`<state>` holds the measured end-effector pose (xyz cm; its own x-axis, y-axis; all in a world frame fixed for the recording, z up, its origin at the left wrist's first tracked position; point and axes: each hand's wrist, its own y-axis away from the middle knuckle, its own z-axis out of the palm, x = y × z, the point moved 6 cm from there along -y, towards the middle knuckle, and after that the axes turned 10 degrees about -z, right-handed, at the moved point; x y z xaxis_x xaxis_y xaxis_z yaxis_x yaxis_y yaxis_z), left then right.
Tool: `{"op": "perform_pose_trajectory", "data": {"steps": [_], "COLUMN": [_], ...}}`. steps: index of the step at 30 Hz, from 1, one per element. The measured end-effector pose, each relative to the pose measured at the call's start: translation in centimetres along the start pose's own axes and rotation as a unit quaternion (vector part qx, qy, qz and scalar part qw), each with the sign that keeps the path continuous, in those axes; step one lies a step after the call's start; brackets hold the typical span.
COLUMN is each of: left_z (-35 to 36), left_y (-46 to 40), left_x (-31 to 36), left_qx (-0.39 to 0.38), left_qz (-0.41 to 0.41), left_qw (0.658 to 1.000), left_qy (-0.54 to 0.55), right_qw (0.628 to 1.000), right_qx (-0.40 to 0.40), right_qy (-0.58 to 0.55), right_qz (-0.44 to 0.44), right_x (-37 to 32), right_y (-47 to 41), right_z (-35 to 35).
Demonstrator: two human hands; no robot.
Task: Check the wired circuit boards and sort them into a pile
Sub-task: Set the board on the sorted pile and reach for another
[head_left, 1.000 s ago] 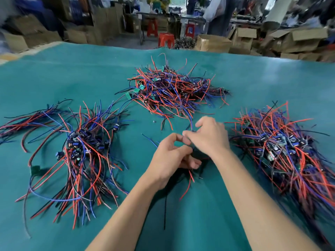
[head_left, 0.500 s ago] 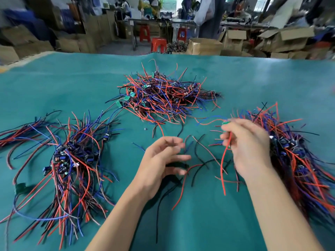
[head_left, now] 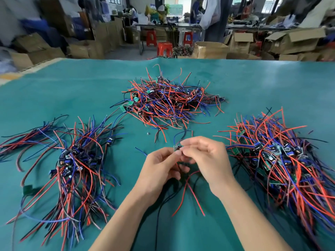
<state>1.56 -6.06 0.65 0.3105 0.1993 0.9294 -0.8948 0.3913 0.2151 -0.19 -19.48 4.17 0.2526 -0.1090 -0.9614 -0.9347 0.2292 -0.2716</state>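
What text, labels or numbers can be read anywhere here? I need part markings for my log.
None can be read.
Small circuit board pinched between the left hand and right hand: any markings too small and blurred.
Boards in the right pile: too small.
Cardboard boxes behind the table: no legible print.

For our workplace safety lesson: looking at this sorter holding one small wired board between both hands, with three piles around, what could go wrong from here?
1. The board is pinched by the fingertips of the left hand and right hand; it could slip.
2. Its wires trail on the table and may snag when lifted.
3. The right pile and left pile look alike, so missorting seems possible.
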Motion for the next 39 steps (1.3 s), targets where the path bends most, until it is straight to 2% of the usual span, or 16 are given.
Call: {"op": "perform_pose_trajectory", "data": {"steps": [4,9,16,24,26,31,34,39], "left_z": [-0.1,0.1,0.8,1.0,0.9,1.1,1.4,1.8], "left_y": [0.0,0.3,0.6,0.6,0.5,0.4,0.5,0.7], "left_x": [0.1,0.2,0.1,0.0,-0.1,-0.3,-0.4,-0.5], "left_qx": [-0.004,-0.034,-0.081,-0.109,-0.113,-0.131,-0.134,-0.138], "left_qz": [0.008,0.012,0.021,0.01,0.008,0.02,0.025,0.031], "left_qw": [1.0,0.997,0.987,0.983,0.982,0.976,0.974,0.967], "left_qy": [-0.017,-0.066,-0.138,-0.146,-0.152,-0.175,-0.182,-0.211], "right_qw": [0.999,0.994,0.984,0.978,0.986,0.99,0.963,0.905], "right_qx": [0.038,-0.013,-0.066,-0.04,0.001,0.126,0.171,0.266], "right_qy": [0.032,-0.067,-0.125,-0.159,-0.126,0.068,0.184,0.277], "right_qz": [0.02,0.086,0.111,0.132,0.109,-0.017,-0.097,-0.184], "right_x": [1.0,1.9,2.0,2.3,2.2,1.5,0.5,-1.1], "right_y": [-0.3,-0.3,-0.4,-0.4,-0.6,-1.6,-1.7,-1.5], "right_z": [-1.0,-0.1,0.0,-0.7,-1.4,-4.2,-5.4,-8.6]}}
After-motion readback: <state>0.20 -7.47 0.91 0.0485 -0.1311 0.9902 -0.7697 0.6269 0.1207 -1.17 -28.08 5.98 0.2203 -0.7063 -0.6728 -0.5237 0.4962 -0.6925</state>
